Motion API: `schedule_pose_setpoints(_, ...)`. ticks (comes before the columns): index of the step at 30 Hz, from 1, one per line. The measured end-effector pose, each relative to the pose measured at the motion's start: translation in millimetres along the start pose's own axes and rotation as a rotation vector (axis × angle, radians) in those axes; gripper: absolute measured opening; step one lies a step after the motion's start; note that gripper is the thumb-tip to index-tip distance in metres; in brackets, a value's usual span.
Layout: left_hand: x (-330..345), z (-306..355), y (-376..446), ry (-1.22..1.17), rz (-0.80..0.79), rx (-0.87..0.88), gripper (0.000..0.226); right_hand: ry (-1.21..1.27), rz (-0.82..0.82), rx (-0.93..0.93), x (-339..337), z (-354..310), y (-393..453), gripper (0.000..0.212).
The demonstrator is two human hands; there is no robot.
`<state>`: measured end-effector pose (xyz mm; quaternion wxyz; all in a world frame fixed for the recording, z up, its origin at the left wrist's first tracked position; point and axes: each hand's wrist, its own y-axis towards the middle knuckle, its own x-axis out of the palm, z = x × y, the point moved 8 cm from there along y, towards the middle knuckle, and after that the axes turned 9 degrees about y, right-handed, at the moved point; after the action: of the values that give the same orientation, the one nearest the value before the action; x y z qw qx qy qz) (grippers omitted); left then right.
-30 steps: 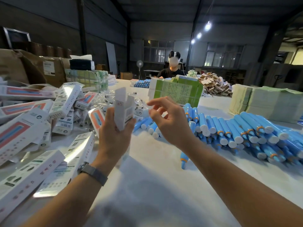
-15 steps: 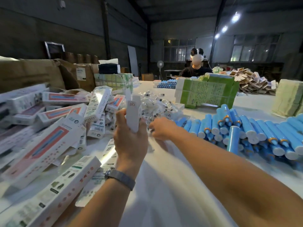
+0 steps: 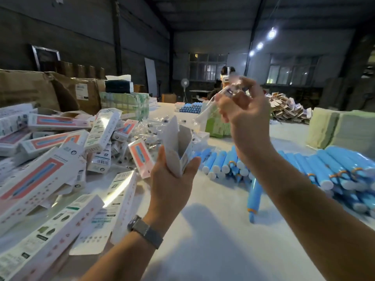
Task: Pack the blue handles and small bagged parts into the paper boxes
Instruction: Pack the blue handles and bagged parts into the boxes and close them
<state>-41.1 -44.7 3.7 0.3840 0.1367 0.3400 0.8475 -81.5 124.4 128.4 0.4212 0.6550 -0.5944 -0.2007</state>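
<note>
- Head view, our left hand point(image 3: 172, 179): fingers curled round a paper box point(image 3: 178, 147), held upright above the worktop point(image 3: 213, 230) with its top flaps open; a grey watch point(image 3: 145, 232) sits on the wrist.
- Our right hand point(image 3: 245, 116): raised above and to the right of the box, pinching a small clear bagged part point(image 3: 231, 92); the bag's tail hangs down-left toward the box mouth, apart from it.
- Blue handles point(image 3: 324, 171): heaped on the worktop to the right; one lies alone point(image 3: 254, 197) nearer us.
- Printed boxes point(image 3: 50, 165): piled on the left, several lying at angles.
- Loose bagged parts point(image 3: 150, 130): heaped behind the held box.
- Far end: a green carton point(image 3: 216, 126), a pale stack of sheets point(image 3: 345, 130), and a seated person point(image 3: 224, 78).
</note>
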Motion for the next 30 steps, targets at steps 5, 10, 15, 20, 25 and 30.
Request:
schedule_pose_setpoints(5,22.5,12.7,-19.0,-0.024,-0.100,0.024,0.034,-0.081,-0.201,-0.169,-3.9,-66.7,-42.9,0.036)
schedule_pose_setpoints(10,31.3,25.6,-30.0,-0.006,-0.182,0.091,0.039,-0.634,-0.370,-0.402,5.1,-60.3,-60.5,0.030)
schedule_pose_setpoints(15,35.8,27.1,-28.2,-0.043,-0.266,0.108,0.030,-0.708,-0.472,-0.416,2.4,-48.9,-59.5,0.009)
schedule_pose_setpoints(20,36.4,33.5,-29.8,-0.164,-0.327,0.115,0.034,-0.989,-0.713,-0.207,7.7,-19.4,-67.0,0.055)
schedule_pose_setpoints(25,35.9,40.9,-31.7,-0.327,-0.366,0.101,0.041,-0.774,-0.581,-0.199,-3.4,-29.3,-60.7,0.030)
schedule_pose_setpoints(30,41.5,43.9,-38.7,-0.341,-0.455,0.155,0.056,-0.306,-0.488,0.265,-30.8,6.8,-71.9,0.039)
